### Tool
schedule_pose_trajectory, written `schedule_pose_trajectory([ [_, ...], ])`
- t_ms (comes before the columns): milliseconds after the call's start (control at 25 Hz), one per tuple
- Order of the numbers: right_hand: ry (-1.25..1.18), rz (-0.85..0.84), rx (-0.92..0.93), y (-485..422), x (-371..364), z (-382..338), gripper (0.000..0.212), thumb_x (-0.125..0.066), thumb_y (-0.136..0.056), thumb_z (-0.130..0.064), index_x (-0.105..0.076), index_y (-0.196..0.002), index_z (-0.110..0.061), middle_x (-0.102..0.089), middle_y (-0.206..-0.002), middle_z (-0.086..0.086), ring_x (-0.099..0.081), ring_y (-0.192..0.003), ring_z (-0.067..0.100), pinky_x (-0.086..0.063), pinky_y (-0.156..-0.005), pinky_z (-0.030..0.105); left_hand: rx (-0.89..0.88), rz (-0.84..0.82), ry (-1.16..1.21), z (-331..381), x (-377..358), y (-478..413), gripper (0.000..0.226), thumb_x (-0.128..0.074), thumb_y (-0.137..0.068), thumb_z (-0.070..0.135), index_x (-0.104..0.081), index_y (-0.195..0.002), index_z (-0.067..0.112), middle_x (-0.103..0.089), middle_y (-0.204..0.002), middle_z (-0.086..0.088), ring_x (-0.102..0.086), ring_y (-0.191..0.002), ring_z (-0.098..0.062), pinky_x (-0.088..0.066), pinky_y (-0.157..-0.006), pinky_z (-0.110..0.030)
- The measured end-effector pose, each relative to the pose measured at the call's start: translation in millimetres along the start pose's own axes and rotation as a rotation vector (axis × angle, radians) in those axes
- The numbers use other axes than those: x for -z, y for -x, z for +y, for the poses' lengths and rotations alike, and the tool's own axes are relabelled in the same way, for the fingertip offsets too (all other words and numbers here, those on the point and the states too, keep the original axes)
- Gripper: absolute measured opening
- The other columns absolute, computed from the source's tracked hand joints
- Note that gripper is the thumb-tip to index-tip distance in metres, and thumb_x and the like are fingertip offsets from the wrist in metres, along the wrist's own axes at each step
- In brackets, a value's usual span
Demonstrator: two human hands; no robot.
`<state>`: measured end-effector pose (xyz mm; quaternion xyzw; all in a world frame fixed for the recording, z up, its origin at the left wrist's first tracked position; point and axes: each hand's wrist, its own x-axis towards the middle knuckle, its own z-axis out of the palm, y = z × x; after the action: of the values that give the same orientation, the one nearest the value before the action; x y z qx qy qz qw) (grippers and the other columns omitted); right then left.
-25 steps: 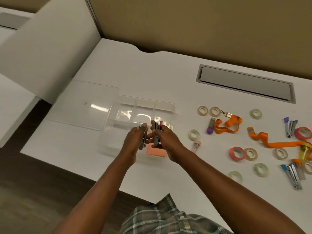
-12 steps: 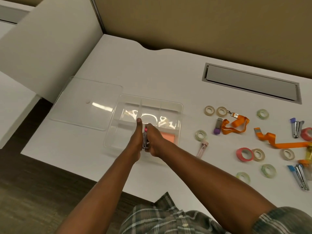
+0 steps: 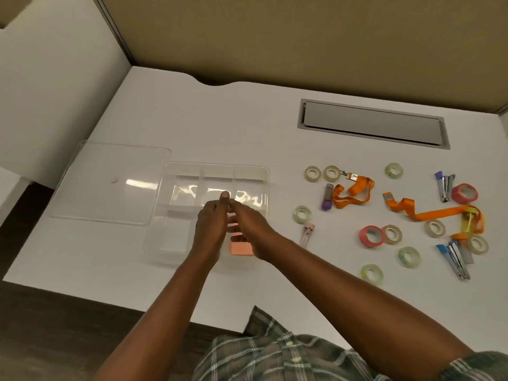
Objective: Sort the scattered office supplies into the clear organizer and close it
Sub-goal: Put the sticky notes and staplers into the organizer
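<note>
Here's the clear organizer [image 3: 176,232], sitting open at centre-left of the frame on the white counter [image 3: 220,119], its dividers plain to see. An orange pad [image 3: 241,248] lies in its lower-right compartment. Both hands are right over it: the left hand [image 3: 210,226] and the right hand [image 3: 251,226] are pressed close together above the middle compartments, the left thumb [image 3: 224,196] poking upward. The fingers [image 3: 239,209] of the two hands meet and hide each other; there's a pink glint between them, but I cannot tell whether either hand is clamped on anything.

Just left of the organizer, touching its edge, the clear lid [image 3: 110,182] lies flat. Out to the right, well apart, the supplies are scattered: tape rolls [image 3: 312,173], two pink rolls [image 3: 371,236], orange lanyards [image 3: 354,192], a purple-capped stick [image 3: 327,199], staple removers [image 3: 456,261], and a small pink clip [image 3: 306,235] nearest the organizer. A grey hatch [image 3: 373,125] sits at the upper right.
</note>
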<state>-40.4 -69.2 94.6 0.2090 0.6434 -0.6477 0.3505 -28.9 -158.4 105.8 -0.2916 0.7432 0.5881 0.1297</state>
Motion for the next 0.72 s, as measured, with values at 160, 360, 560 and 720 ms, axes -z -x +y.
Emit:
schedule_pose_trajectory([
  [160,0.179,0.095,0.142,25,66,11,0.044,-0.048,-0.095,-0.054,-0.063,-0.116,-0.019,-0.072,-0.105,-0.001,-0.069,-0.096,0.018,-0.056,-0.089,0.040,-0.159,-0.064,-0.136,7,-44,12,0.032,-0.048,-0.099,0.047,-0.064,-0.100,0.019,-0.063,-0.090,0.013,-0.056,-0.084,0.000,-0.039,-0.071,-0.025],
  [360,0.333,0.284,0.220,56,157,39,0.027,-0.050,-0.098,-0.048,-0.064,-0.106,-0.026,-0.072,-0.101,-0.007,-0.068,-0.092,0.011,-0.058,-0.090,0.040,-0.206,-0.225,-0.253,4,-123,34,0.030,-0.053,-0.097,0.044,-0.066,-0.100,0.018,-0.067,-0.099,0.009,-0.059,-0.092,-0.005,-0.041,-0.070,-0.020],
  [560,0.418,0.472,0.222,78,243,77,0.029,-0.053,-0.096,-0.048,-0.065,-0.110,-0.026,-0.071,-0.106,-0.007,-0.067,-0.096,0.010,-0.056,-0.089,0.037,-0.240,-0.334,-0.429,-2,-207,58,0.028,-0.056,-0.095,0.046,-0.063,-0.105,0.021,-0.065,-0.108,0.005,-0.059,-0.095,-0.012,-0.045,-0.075,-0.025],
  [720,0.483,0.568,0.195,97,303,103,0.027,-0.054,-0.097,-0.042,-0.066,-0.113,-0.023,-0.068,-0.104,-0.010,-0.063,-0.096,0.008,-0.048,-0.081,0.025,-0.285,-0.415,-0.498,-9,-263,74,0.033,-0.058,-0.091,0.052,-0.065,-0.103,0.023,-0.065,-0.110,0.006,-0.060,-0.099,-0.011,-0.045,-0.075,-0.026],
])
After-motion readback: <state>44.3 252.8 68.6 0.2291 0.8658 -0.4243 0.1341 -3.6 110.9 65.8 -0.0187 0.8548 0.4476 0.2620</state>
